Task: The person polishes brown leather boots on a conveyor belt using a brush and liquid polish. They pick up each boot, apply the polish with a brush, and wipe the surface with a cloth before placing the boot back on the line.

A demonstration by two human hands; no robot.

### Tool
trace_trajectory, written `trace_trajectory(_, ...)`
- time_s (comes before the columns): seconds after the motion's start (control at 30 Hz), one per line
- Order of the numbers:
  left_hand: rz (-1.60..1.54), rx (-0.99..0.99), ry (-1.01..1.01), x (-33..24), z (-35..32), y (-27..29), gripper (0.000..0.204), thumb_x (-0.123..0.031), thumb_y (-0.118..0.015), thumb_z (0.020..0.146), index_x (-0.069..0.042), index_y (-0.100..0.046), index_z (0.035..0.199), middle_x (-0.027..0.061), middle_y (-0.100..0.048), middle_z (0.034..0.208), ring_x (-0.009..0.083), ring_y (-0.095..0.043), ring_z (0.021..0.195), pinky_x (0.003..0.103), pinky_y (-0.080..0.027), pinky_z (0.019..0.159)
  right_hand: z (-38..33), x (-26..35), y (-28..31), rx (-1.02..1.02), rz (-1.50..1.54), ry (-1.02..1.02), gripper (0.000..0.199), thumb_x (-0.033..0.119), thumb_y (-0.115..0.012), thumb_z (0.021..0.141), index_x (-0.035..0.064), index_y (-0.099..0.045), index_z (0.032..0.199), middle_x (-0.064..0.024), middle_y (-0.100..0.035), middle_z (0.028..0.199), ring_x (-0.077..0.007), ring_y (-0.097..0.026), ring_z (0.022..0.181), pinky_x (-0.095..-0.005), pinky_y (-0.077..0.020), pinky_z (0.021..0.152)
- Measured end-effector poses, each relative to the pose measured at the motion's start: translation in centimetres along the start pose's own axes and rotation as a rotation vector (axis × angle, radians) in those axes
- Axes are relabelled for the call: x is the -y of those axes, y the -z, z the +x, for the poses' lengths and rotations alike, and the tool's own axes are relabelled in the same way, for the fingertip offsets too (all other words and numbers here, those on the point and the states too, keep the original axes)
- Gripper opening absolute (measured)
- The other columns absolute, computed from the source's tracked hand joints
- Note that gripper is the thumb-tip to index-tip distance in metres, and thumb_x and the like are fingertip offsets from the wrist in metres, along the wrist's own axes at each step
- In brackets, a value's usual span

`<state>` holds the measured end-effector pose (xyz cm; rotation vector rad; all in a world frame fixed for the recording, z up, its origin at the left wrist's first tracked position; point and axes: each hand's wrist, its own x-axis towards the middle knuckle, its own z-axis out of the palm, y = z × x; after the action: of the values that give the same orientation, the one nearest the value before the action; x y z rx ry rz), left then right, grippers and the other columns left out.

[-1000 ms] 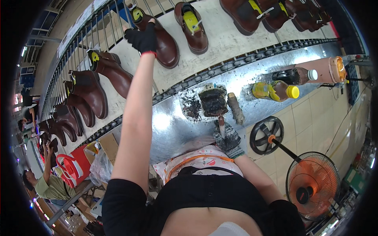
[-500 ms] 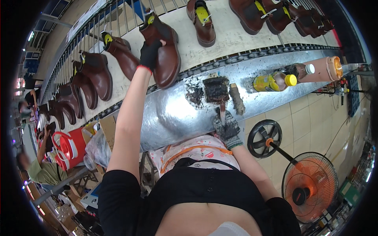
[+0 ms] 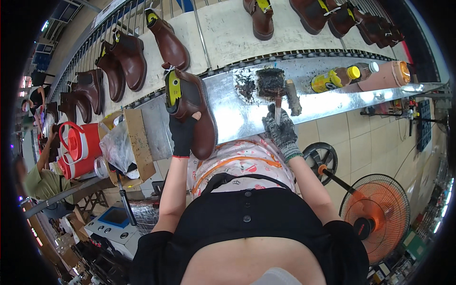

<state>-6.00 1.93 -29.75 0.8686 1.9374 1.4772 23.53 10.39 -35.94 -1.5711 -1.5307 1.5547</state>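
My left hand (image 3: 182, 137), in a black glove with bare thumb tip, grips a brown leather ankle boot (image 3: 205, 134) around its side. The boot is held over the near edge of the metal ledge, its yellow-lined opening facing away from me. In a grey knitted glove with dark stains, my right hand (image 3: 281, 129) is closed around the handle of a brush (image 3: 278, 108). The brush's blackened wide head (image 3: 270, 81) lies on the ledge, beside a dark smeared patch (image 3: 246, 88). Right of it rests a crusted grey stick (image 3: 294, 99).
More brown boots (image 3: 128, 59) stand along the pale conveyor (image 3: 223, 28) beyond the metal ledge (image 3: 228, 121). Bottles (image 3: 332, 80) lie at the right. A cardboard box (image 3: 137, 142), a red jug (image 3: 78, 147) and another person (image 3: 45, 180) are left; a fan (image 3: 374, 218) stands right.
My left hand has lifted the boot off the conveyor and brought it toward me over the ledge. The boots on the left have shifted. My right hand stays at the brush handle.
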Motion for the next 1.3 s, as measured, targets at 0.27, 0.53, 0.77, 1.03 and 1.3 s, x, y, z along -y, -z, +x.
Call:
trace_trajectory(0.27,-0.712,0.273,0.078,-4.0,7.7,2.6,0.076,-0.061,-0.029,0.090,-0.005,-0.022,0.141,0.0188,-0.053,0.119,0.0265,-0.055,0.106,0.038,-0.047,0.087,-4.4,4.7,0.6,-0.267,-0.041,0.184,0.064,0.015,-0.055,0.086,-0.0007,-0.023,0.139,-0.0185,-0.048,0.124,-0.0234,-0.056,0.101,-0.0329,-0.0473,0.084)
trace_trajectory(0.53,-0.490,0.580,-0.023,-1.8,14.6,0.2,0.082,-0.073,-0.021,0.084,-0.002,-0.059,0.070,0.0093,-0.059,0.067,0.0177,-0.056,0.068,0.027,-0.042,0.073,-6.2,6.5,-0.2,-0.039,0.200,-0.025,0.048,0.022,-0.041,0.094,0.0056,-0.030,0.137,-0.0101,-0.062,0.093,-0.0113,-0.061,0.071,-0.0237,-0.0490,0.054)
trace_trajectory(0.77,-0.722,0.778,-0.456,-3.3,14.1,2.2,0.083,-0.077,-0.018,0.078,-0.003,-0.056,0.069,0.0079,-0.054,0.069,0.0187,-0.047,0.074,0.031,-0.033,0.082,-5.1,6.3,-0.3,0.002,0.702,-0.083,0.046,0.022,-0.043,0.094,0.0084,-0.030,0.135,-0.0097,-0.061,0.089,-0.0144,-0.061,0.070,-0.0268,-0.0524,0.056)
trace_trajectory(1.03,-1.060,0.973,-0.960,-7.9,11.7,1.0,0.091,-0.090,-0.026,0.065,-0.005,-0.059,0.068,0.0057,-0.055,0.067,0.0176,-0.042,0.080,0.036,-0.017,0.095,-5.9,8.8,2.6,-0.072,0.496,-0.077,0.032,0.014,-0.058,0.086,0.0012,-0.047,0.113,-0.0147,-0.064,0.088,-0.0133,-0.060,0.059,-0.0227,-0.0465,0.043)
trace_trajectory(1.3,-0.954,1.119,-0.897,-10.3,9.9,0.8,0.087,-0.090,-0.034,0.061,-0.007,-0.061,0.065,0.0040,-0.057,0.068,0.0191,-0.040,0.088,0.038,-0.015,0.098,-7.1,15.4,5.0,0.180,0.299,0.084,0.025,0.016,-0.063,0.082,-0.0007,-0.060,0.100,-0.0103,-0.064,0.084,-0.0107,-0.057,0.058,-0.0218,-0.0464,0.045)
